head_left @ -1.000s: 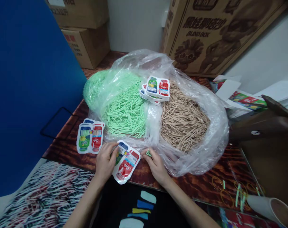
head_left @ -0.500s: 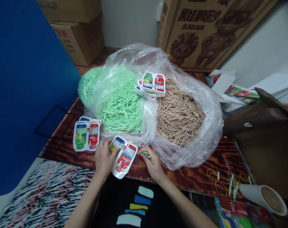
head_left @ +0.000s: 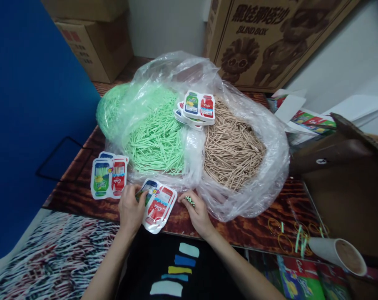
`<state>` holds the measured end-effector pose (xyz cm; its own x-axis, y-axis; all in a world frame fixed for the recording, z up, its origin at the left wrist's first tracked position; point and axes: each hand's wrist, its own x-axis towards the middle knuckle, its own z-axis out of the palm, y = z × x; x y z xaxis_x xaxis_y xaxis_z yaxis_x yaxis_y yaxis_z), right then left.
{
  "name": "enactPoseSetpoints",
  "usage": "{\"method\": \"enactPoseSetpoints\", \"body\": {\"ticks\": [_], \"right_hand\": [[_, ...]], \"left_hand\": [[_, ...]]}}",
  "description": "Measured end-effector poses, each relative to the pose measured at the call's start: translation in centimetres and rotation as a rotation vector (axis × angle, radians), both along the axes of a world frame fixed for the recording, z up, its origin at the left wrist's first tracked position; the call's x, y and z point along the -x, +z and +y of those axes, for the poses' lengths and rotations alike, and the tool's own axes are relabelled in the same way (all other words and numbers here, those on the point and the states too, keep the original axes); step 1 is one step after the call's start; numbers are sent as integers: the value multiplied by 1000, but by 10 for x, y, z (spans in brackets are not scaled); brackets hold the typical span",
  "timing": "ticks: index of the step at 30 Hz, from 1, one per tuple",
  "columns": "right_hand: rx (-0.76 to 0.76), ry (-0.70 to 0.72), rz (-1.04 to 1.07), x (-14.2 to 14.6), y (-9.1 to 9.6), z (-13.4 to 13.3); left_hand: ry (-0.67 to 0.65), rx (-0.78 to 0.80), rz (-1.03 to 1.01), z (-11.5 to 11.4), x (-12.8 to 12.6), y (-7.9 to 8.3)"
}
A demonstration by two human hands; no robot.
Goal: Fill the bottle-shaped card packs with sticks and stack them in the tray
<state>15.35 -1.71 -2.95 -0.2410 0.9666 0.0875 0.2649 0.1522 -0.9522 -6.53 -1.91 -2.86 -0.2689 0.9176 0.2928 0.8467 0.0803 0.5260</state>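
My left hand [head_left: 131, 210] pinches the left side of a white-edged double packet [head_left: 160, 210], printed with a green Sprite half and a red Cola half. Its Sprite side is partly hidden by my fingers. Just right of it, my right hand [head_left: 200, 214] is closed around a small bundle of green sticks [head_left: 190, 201], their ends showing between thumb and fingers. Beyond my hands lie loose green sticks [head_left: 157, 143] and brown sticks [head_left: 234, 148] in clear plastic bags [head_left: 193, 156]. Similar packets, some filled [head_left: 109, 177], lie beside my left hand.
More packets [head_left: 199, 106] rest on the bags between the two piles. On the right are rubber bands [head_left: 285, 243], a tipped paper cup [head_left: 324, 252] and an open carton [head_left: 345, 196]. Cardboard boxes [head_left: 98, 50] stand behind; a blue panel [head_left: 36, 104] borders the left.
The whole view has shifted slightly. Both hands keep their grips, and the packet and the green bundle stay almost in place relative to the table.
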Motion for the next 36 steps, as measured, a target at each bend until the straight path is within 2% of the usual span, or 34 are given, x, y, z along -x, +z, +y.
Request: {"method": "enactPoseSetpoints", "body": {"ticks": [7,12,17,21,25,28,30,32,34,36], "right_hand": [[6,8,4,0,0,1],[0,9,2,0,2,2],[25,16,7,-1,2,3],[111,-1,92,-4,9,5],[205,-70,266,-7,34,20],[320,-122,627,-6,58,43],[476,-84,879,-4,71,58],[631,-16,1020,-1,79,69],[730,43,1066,1,82,74],[765,76,1056,3,81,75]], "left_hand": [[-140,-6,-50,0,14,-1],[-178,-70,-74,2,18,1],[-175,-186,-109,2,18,23],[-282,-196,-308,-2,8,37],[-406,-56,-527,-2,-15,33],[-470,24,-639,2,-32,28],[-494,60,-720,5,-41,27],[-503,88,-804,9,-48,27],[-497,110,-883,11,-51,26],[-473,121,-952,12,-53,25]]}}
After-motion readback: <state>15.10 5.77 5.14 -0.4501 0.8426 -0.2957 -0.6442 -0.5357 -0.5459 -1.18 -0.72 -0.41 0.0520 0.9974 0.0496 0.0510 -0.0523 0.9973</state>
